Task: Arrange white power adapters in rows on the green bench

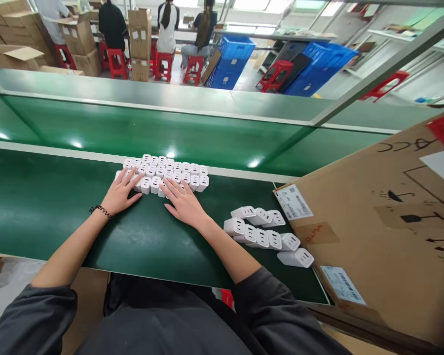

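Several white charger blocks (pixel 169 172) with dark port slots stand packed in rows on the green work surface (pixel 144 241). My left hand (pixel 123 191) lies over the left end of this group, fingers spread and touching the blocks. On the front row, toward the middle and right, rests my right hand (pixel 185 201), its fingers stretched out and apart. Both hands cover some of the blocks. Neither hand is wrapped around one. A second, looser group of white charger blocks (pixel 261 238) sits to the right of my right forearm.
A large cardboard box (pixel 377 217) with labels borders the surface on the right. Beyond the green belt (pixel 214 140) runs a metal rail (pixel 192 114). Farther back are seated people, red stools (pixel 117 63), blue crates (pixel 229 61) and stacked cartons (pixel 20 29).
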A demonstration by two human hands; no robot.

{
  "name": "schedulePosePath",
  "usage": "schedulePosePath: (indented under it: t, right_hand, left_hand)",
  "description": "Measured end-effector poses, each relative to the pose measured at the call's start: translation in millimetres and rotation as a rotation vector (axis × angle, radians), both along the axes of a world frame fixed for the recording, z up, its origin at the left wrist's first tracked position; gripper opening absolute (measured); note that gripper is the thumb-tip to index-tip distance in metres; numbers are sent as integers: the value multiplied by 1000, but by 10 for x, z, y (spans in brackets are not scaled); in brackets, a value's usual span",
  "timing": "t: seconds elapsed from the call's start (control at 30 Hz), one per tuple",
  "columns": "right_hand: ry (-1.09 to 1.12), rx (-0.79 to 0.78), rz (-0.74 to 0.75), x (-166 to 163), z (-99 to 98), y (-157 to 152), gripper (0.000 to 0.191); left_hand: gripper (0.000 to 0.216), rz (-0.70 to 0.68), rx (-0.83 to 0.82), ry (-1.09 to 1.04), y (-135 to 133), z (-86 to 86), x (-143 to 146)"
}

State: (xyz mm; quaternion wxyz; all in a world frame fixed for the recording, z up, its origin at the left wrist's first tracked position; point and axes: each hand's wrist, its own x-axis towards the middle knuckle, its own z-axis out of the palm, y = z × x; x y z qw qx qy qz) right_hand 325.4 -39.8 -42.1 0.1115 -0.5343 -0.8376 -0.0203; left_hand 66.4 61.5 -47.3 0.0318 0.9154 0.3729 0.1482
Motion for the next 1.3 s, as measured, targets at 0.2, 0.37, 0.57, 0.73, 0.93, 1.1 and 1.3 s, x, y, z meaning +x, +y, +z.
schedulePosePath:
  t: [0.2,0.37,0.57,0.73,0.93,1.1,1.3]
  right_hand:
    - [36,-18,59,34,18,-218,57]
    - [119,-94,85,74,72,-617,55]
    - [288,-211,168,268,187,-858,65]
    - [523,-252,97,494,242,-773,81]
    - [617,-365,69,550,120,-771,84]
    - [679,-321,67,524,9,-772,81]
    - [635,-186,56,446,-18,-747,69]
  left_hand:
    - [59,80,12,27,-387,44,22]
    - [62,77,-16,90,-905,134,31]
    - [67,34,-57,187,-1210,274,-4]
    - [77,-26,-9,181,-1112,448,139]
    - [74,-276,-65,99,-894,511,678]
    - [66,-352,-129,99,-796,461,810]
    - [67,-344,-203,114,-704,468,666]
